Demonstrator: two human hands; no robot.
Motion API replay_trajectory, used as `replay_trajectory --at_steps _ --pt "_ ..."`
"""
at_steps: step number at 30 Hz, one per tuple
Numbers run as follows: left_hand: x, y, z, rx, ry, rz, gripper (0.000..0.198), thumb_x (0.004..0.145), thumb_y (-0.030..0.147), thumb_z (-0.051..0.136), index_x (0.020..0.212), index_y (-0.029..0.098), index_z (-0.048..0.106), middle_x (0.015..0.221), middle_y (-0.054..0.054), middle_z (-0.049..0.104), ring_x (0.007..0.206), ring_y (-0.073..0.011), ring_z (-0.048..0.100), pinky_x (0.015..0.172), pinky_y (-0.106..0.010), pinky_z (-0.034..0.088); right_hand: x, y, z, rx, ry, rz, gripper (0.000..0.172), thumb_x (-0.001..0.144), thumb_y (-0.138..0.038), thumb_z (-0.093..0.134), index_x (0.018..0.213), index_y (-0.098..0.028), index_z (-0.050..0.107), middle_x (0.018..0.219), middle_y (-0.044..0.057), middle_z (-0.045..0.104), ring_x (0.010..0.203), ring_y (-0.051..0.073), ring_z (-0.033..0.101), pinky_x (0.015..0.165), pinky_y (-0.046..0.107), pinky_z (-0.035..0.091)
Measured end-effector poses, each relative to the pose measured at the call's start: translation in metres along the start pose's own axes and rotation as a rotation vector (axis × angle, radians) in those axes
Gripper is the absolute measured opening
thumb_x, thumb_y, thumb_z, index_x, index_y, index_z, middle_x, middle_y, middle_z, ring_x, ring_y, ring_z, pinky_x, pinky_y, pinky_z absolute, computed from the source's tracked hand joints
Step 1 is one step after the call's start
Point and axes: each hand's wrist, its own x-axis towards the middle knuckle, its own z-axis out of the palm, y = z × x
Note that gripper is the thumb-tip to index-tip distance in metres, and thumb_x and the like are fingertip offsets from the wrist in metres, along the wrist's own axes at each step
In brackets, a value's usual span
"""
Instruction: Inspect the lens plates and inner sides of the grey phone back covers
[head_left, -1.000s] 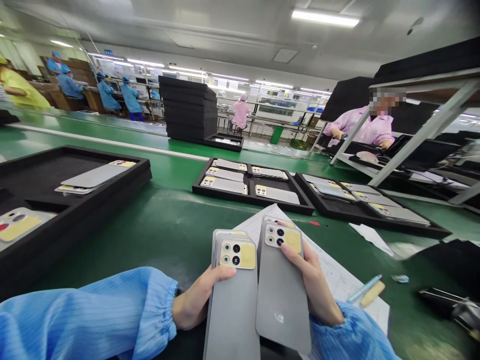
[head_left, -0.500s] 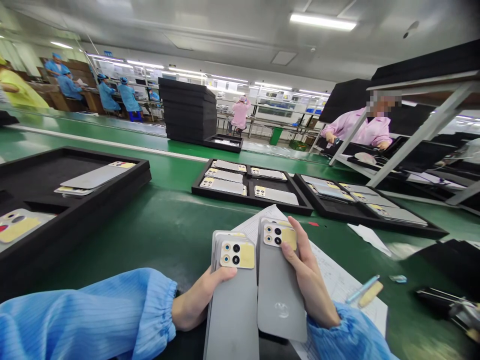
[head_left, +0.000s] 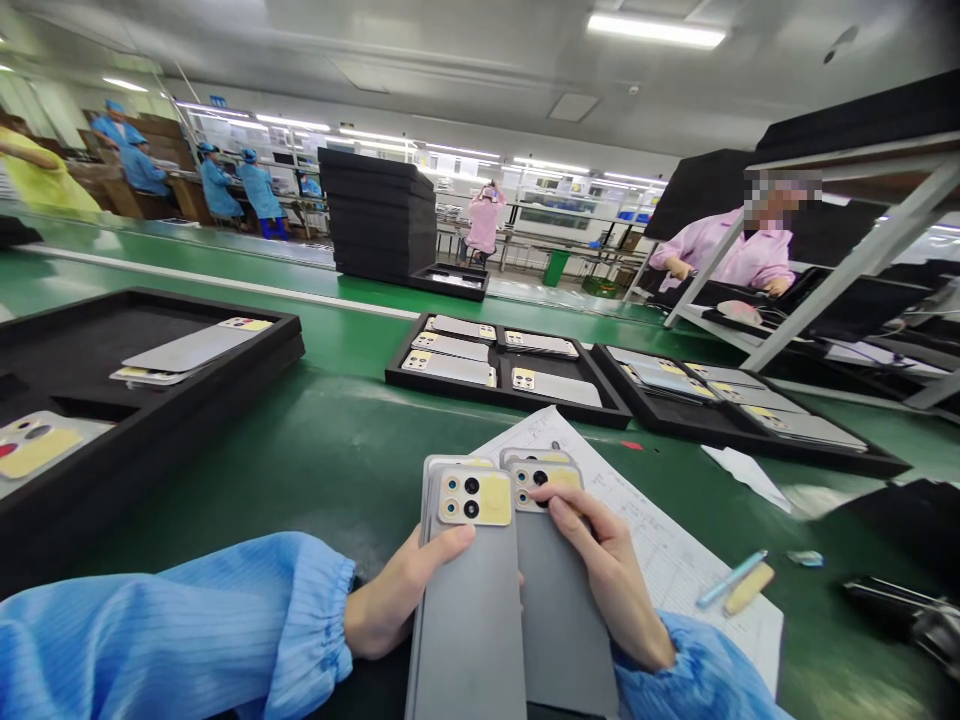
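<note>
While the left hand (head_left: 390, 605) clasps the left stack (head_left: 472, 620), the right hand (head_left: 619, 565) touches the right stack (head_left: 562, 625) just beside it, its hold unclear, seemingly singling out a panel, which calls for light, steady fingertips.

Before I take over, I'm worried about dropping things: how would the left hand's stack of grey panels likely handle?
The stack of grey panels would probably stay stiff, since it looks flat and straight-edged. It may slide apart: its face looks smooth and upper edges sit offset. The dark circles could scratch, being uncovered.
</note>
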Motion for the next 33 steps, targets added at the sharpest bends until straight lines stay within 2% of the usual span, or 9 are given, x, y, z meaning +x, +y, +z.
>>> replay_trajectory --at_steps 5,9,15,21,33 --pt "-0.0023 0.0025 0.0031 0.021 -0.006 -0.024 0.043 0.085 0.034 0.042 0.119 0.010 0.034 0.087 -0.013 0.068 0.084 -0.0273 0.065 0.079 -0.043 0.046 0.0000 -0.0018 0.0017 0.004 0.009 0.005 0.022 0.080 -0.040 0.050 0.081 -0.023 0.064 0.091 0.000 0.066 0.088 0.020 0.057 0.074 0.025 0.042" --pt "-0.0014 0.0017 0.0024 0.005 0.003 -0.031 0.043 0.082 0.036 0.045 0.116 0.011 0.039 0.085 -0.012 0.069 0.084 -0.0283 0.065 0.079 -0.042 0.047 0.0005 -0.0018 0.0022 0.016 0.021 0.014 0.023 0.079 -0.042 0.051 0.080 -0.023 0.064 0.087 0.001 0.066 0.086 0.021 0.057 0.071 0.025 0.043" --pt "-0.0016 0.0020 0.0023 0.025 -0.001 -0.021 0.039 0.084 0.033 0.043 0.116 0.011 0.039 0.084 -0.011 0.069 0.081 -0.0264 0.065 0.079 -0.042 0.046 0.0011 -0.0017 0.0028 0.008 0.005 0.009 0.022 0.080 -0.040 0.049 0.080 -0.023 0.063 0.089 0.001 0.065 0.090 0.022 0.055 0.075 0.027 0.041" --pt "-0.0026 0.0020 0.0033 0.015 -0.006 -0.017 0.044 0.084 0.034 0.043 0.122 0.013 0.032 0.085 -0.011 0.068 0.084 -0.0274 0.065 0.077 -0.042 0.047 0.0023 0.0016 0.0040 0.007 -0.004 0.019 0.022 0.080 -0.041 0.049 0.083 -0.023 0.063 0.090 0.001 0.064 0.091 0.022 0.055 0.074 0.026 0.042" --pt "-0.0019 0.0011 0.0020 0.015 -0.012 -0.031 0.049 0.084 0.035 0.043 0.125 0.014 0.028 0.083 -0.010 0.068 0.085 -0.0278 0.064 0.079 -0.043 0.046 -0.0007 -0.0032 0.0038 -0.002 0.016 0.014 0.023 0.079 -0.041 0.051 0.080 -0.023 0.064 0.088 0.001 0.066 0.086 0.022 0.057 0.077 0.027 0.043"
